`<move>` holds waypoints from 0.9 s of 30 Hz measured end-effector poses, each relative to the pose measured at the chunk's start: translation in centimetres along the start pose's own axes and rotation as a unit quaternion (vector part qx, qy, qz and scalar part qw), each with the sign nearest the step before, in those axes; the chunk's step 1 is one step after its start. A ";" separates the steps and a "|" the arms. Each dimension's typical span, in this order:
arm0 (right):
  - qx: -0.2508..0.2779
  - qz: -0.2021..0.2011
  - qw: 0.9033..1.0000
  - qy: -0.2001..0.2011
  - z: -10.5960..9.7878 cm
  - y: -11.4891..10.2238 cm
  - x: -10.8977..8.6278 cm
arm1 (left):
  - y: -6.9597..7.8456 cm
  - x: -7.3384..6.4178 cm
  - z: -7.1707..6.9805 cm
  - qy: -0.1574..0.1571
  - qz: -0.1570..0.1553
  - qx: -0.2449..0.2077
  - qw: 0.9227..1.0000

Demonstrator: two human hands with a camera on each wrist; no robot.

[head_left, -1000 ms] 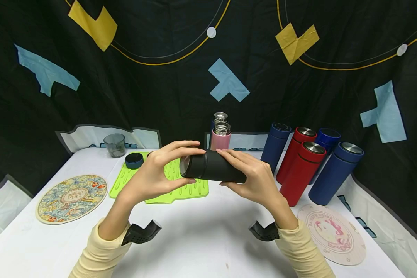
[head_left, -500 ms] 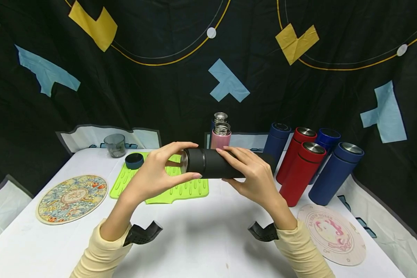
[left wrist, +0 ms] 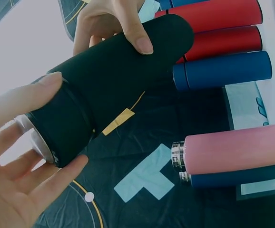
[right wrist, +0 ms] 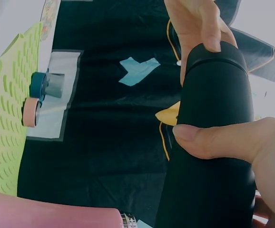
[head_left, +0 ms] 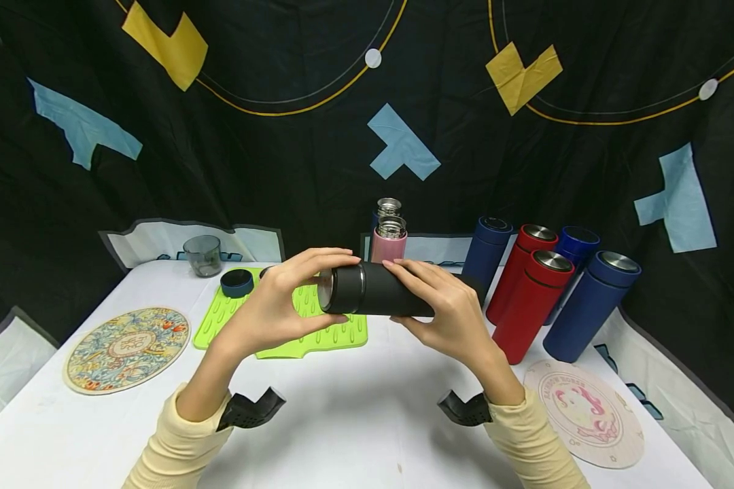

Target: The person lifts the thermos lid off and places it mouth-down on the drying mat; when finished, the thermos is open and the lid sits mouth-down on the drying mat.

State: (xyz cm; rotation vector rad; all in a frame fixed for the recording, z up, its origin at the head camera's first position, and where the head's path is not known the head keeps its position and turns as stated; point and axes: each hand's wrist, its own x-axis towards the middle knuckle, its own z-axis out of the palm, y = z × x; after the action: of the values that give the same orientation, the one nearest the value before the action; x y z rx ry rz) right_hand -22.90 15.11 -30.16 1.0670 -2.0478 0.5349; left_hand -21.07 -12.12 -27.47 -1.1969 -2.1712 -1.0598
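Note:
A black thermos lies sideways in the air above the table, its capped end to the left. My left hand pinches the black lid, thumb below and fingers above. A silvery disc shows on the lid's end. The right hand grips the body, its thumb across the black surface in the right wrist view. A thin seam parts lid and body, and they sit together. Behind stands a pink thermos with its steel neck uncovered, a blue one beside it.
Several red and blue thermoses, including a red one, stand at the right. A green mat bears a dark blue lid and a pink lid. A grey cup, patterned round mat and pink round mat lie around.
The left fingers slid back toward the lid's end, then forward onto the lid again. The thermos's far end now shows farther right beyond the right hand than one second ago.

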 end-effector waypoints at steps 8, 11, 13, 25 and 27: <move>-0.028 -0.007 1.000 0.010 0.2 0.0 0.1 | 0.2 -0.1 0.3 0.040 -0.072 -0.010 0.997; -0.043 -0.014 0.999 0.015 0.3 0.1 0.2 | 0.2 -0.1 0.4 0.046 -0.099 -0.007 0.994; -0.047 -0.015 0.999 0.016 0.3 0.1 0.2 | 0.2 -0.1 0.4 0.040 -0.104 -0.008 0.994; 0.025 0.017 1.000 0.000 0.1 0.3 0.0 | -0.5 -0.1 -0.2 0.014 0.006 -0.010 1.000; 0.019 0.016 1.000 -0.001 0.1 0.3 0.0 | -0.5 -0.1 -0.3 0.017 -0.005 -0.011 1.000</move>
State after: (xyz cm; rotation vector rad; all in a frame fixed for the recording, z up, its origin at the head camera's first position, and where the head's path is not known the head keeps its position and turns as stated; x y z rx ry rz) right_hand -23.15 15.23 -30.26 1.0590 -2.0667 0.5907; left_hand -21.47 -12.56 -27.61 -1.1715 -2.1470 -1.1023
